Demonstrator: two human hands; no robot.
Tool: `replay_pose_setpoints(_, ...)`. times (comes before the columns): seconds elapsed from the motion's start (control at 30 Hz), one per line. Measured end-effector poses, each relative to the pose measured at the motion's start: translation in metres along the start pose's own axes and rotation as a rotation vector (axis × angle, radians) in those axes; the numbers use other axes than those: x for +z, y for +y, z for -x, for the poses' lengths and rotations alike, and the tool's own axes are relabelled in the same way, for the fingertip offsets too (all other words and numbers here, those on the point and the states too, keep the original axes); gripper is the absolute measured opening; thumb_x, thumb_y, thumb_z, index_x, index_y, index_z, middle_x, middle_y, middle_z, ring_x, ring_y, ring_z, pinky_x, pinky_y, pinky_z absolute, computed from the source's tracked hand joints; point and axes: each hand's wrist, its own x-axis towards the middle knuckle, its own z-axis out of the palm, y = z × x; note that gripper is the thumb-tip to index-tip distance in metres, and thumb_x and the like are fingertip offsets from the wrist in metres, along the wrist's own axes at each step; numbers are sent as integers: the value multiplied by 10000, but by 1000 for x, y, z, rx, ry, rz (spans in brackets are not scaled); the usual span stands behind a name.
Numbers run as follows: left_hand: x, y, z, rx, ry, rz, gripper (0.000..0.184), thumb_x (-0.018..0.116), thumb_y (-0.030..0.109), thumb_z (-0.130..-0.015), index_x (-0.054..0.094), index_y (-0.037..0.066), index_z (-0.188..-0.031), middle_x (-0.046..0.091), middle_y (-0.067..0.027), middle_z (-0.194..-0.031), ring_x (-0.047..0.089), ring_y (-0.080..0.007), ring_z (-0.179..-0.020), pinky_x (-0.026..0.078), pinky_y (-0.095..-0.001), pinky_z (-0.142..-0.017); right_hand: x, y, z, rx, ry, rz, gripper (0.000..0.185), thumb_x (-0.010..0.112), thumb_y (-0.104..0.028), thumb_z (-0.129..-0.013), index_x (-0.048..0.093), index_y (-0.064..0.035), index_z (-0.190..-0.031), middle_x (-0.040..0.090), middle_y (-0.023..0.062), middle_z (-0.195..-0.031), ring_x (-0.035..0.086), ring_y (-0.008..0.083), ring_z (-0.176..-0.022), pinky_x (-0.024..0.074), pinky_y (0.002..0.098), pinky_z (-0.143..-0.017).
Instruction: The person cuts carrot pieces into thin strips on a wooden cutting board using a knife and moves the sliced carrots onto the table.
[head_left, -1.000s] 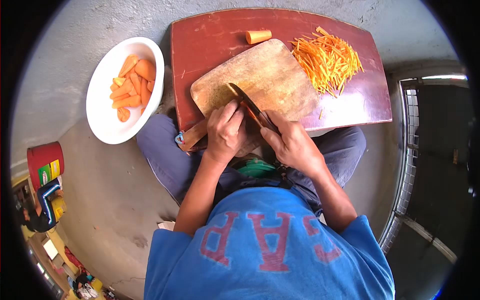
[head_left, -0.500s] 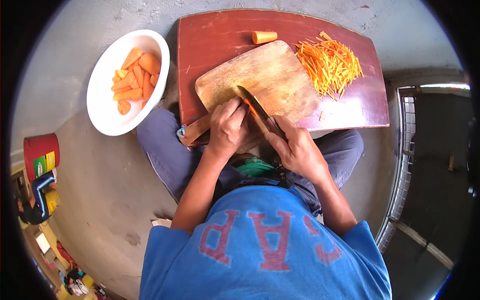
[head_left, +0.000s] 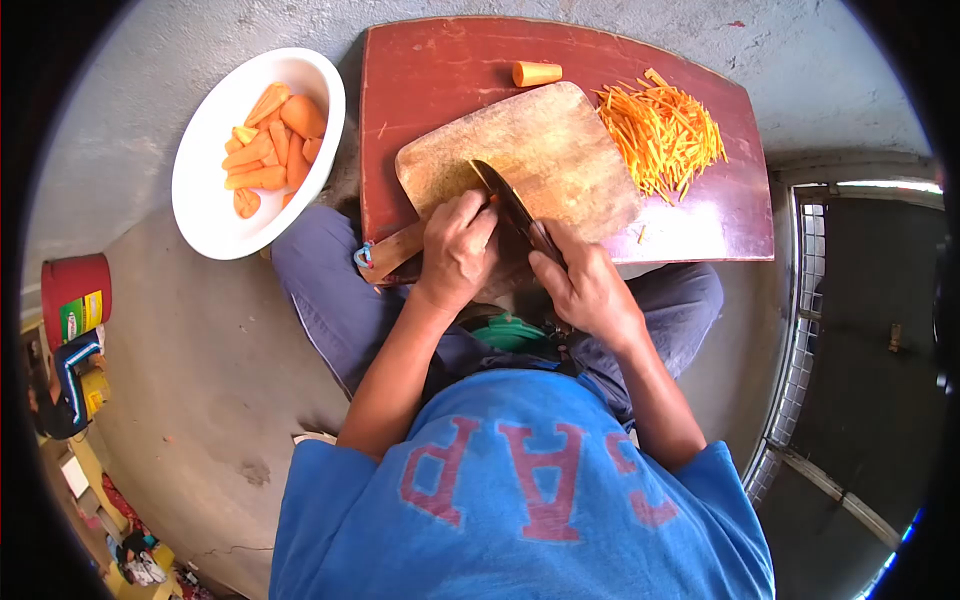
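Observation:
My right hand is closed around the handle of a knife, its dark blade slanting up and left over the wooden cutting board. My left hand is closed at the board's near edge, beside the blade. A bit of orange carrot shows at its fingertips; the rest is hidden by the fingers. To the right of the board lies a heap of carrot strips. A peeled carrot chunk rests behind the board.
The board lies on a red tabletop. On the left stands a white basin with several peeled carrots. A red bucket and a person's dark sleeve are at far left. A dark door is at right.
The knife blade has shifted slightly left, closer to my left fingers, and less of the carrot shows. The whole view has shifted a little.

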Motion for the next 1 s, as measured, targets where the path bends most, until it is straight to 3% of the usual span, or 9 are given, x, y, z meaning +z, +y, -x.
replay_pose_setpoints(0.17,3,1,1,-65,-1,4,259,768,-72,-856,813,-7,-1102,715,-165,-1059,725,-400,-934,585,-494,-817,-9,-7,-6,29,-48,-19,255,680,-138,-1102,651,21,-1300,663,278,-892,676,396,-783,548,492,-771)
replay_pose_setpoints(0.27,5,-2,3,-29,58,44,309,729,-67,-824,797,-11,-1120,700,-157,-1027,708,-403,-899,572,-504,-794,-13,-21,8,93,-62,21,238,694,-110,-1078,623,48,-1241,698,372,-960,708,596,-994,559,589,-807)
replay_pose_setpoints(0.37,5,-2,1,-19,71,52,344,714,-65,-802,789,-9,-1133,697,-152,-1008,702,-403,-886,565,-508,-787,3,-5,0,-38,20,32,241,695,-112,-1080,622,50,-1243,710,372,-988,709,596,-1015,569,575,-815)
replay_pose_setpoints(0.57,7,-5,4,-33,64,67,339,705,-71,-811,782,-14,-1136,709,-173,-1042,712,-408,-926,570,-509,-806,-11,-22,-4,67,-70,35,260,702,-119,-1078,623,53,-1257,737,373,-1071,704,595,-1084,584,579,-859)
replay_pose_setpoints(0.67,4,-3,5,-38,86,71,337,700,-74,-815,782,-13,-1136,716,-179,-1060,713,-415,-939,571,-512,-812,-2,-8,4,-34,5,31,253,700,-127,-1081,625,45,-1251,721,368,-1009,697,607,-1027,563,593,-819)
replay_pose_setpoints(0.8,6,-5,7,-55,57,83,350,704,-75,-808,780,-15,-1144,730,-182,-1098,715,-419,-952,574,-514,-823,-4,-10,-5,58,-44,39,246,694,-132,-1085,629,37,-1251,707,371,-1001,699,604,-1011,556,592,-815)
replay_pose_setpoints(1.0,3,-3,6,-48,72,107,354,702,-80,-804,787,-26,-1144,735,-190,-1087,718,-430,-948,583,-513,-837,-5,-16,4,28,-41,31,253,692,-136,-1085,628,38,-1257,706,376,-1034,702,596,-1043,565,576,-847)
